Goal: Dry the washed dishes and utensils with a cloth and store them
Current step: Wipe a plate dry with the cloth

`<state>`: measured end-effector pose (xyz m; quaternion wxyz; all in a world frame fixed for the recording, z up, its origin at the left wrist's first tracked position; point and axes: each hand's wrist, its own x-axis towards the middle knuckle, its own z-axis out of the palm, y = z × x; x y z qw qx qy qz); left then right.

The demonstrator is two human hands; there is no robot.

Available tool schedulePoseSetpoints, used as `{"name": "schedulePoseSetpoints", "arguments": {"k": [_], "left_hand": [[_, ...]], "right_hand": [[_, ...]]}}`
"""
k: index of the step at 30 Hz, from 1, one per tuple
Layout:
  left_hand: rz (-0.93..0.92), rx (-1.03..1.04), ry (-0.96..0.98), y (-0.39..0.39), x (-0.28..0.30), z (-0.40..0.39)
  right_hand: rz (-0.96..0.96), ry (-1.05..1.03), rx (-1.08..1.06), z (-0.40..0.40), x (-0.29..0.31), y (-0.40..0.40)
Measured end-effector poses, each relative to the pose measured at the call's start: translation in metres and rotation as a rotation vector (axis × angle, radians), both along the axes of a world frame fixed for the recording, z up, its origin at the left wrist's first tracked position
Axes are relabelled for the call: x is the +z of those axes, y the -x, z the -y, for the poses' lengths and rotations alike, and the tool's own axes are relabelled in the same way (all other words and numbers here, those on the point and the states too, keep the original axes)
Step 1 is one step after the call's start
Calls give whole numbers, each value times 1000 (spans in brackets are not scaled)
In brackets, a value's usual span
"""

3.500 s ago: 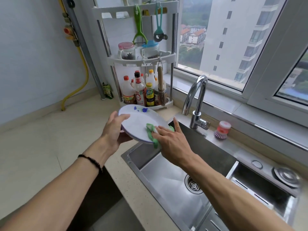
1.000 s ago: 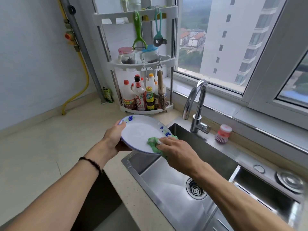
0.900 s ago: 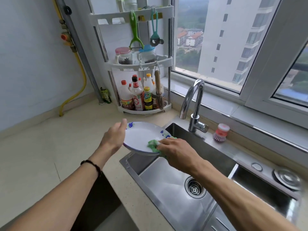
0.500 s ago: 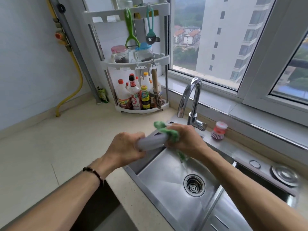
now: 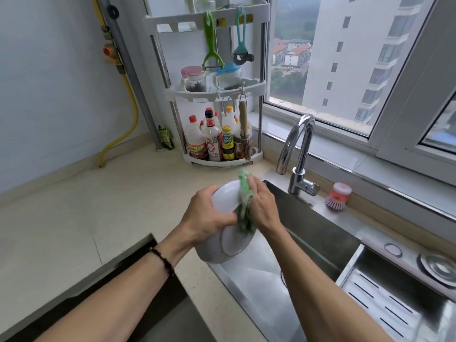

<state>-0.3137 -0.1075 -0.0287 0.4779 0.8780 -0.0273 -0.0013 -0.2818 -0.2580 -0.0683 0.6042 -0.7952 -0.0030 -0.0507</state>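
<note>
A white plate is held on edge over the left rim of the steel sink, its underside with the foot ring turned toward me. My left hand grips its left rim with the fingers curled over the back. My right hand presses a green cloth against the plate's back at the upper right. The cloth hangs down in a crumpled strip between my two hands. The plate's front face is hidden.
A chrome tap rises behind the sink, with a red dish brush to its right. A white corner rack with bottles and jars stands at the back. Beige counter spreads to the left; a drain tray lies at the right.
The plate has been flipped from face-up to underside toward me and tipped upright. My right hand moved the cloth from the front face to the back.
</note>
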Motion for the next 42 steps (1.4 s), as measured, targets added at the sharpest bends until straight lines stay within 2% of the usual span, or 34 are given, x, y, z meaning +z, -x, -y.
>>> {"name": "schedulePoseSetpoints", "arguments": {"k": [3, 5, 8, 9, 12, 13, 14, 16, 17, 18, 21, 23, 24, 26, 27, 31, 32, 34, 38, 40, 42], "left_hand": [[32, 23, -22, -1, 0, -3], [37, 5, -72, 0, 4, -6], [75, -52, -145, 7, 9, 0], [79, -58, -148, 8, 10, 1], [103, -28, -161, 3, 15, 3], [117, -44, -208, 4, 18, 3], [142, -75, -251, 7, 19, 4], [189, -138, -307, 11, 20, 5], [197, -145, -307, 12, 22, 6], [188, -129, -296, 12, 22, 6], [150, -59, -262, 3, 23, 5], [152, -87, -273, 4, 22, 5], [173, -99, -276, 7, 23, 5], [197, -110, -260, 12, 23, 5], [187, -94, -237, 13, 23, 5], [147, -17, -223, 7, 20, 4], [159, -43, -243, 8, 20, 4], [195, -101, -233, 10, 21, 0], [195, -111, -52, 17, 29, -9], [151, -106, 30, 18, 28, -15], [69, -149, 68, 17, 28, -26]], "right_hand": [[206, 173, 85, -22, 3, 9], [264, 159, 158, -23, -3, 11], [30, -143, 54, -11, -1, -7], [15, -136, 13, -14, 3, -8], [183, 149, 72, -31, 10, 3], [191, 142, 103, -32, 9, 7], [165, 63, 122, -27, 8, 9], [-23, -264, 73, -12, 11, 0], [-94, -357, 27, -6, 11, -6], [-99, -351, 13, -6, 13, -6], [72, -59, 47, -25, 14, 5], [72, -102, 63, -27, 12, 11], [20, -195, 28, -23, 14, 9], [-174, -392, -43, -14, 15, -1], [-237, -417, -76, -13, 15, -4], [-91, -127, -61, -33, 10, 1], [-73, -164, -56, -34, 9, 4], [-112, -411, -99, -29, 6, 5], [-414, -761, -132, -8, -6, -7], [-391, -774, -175, -2, -17, -16], [-328, -630, -186, 5, -4, -13]]}}
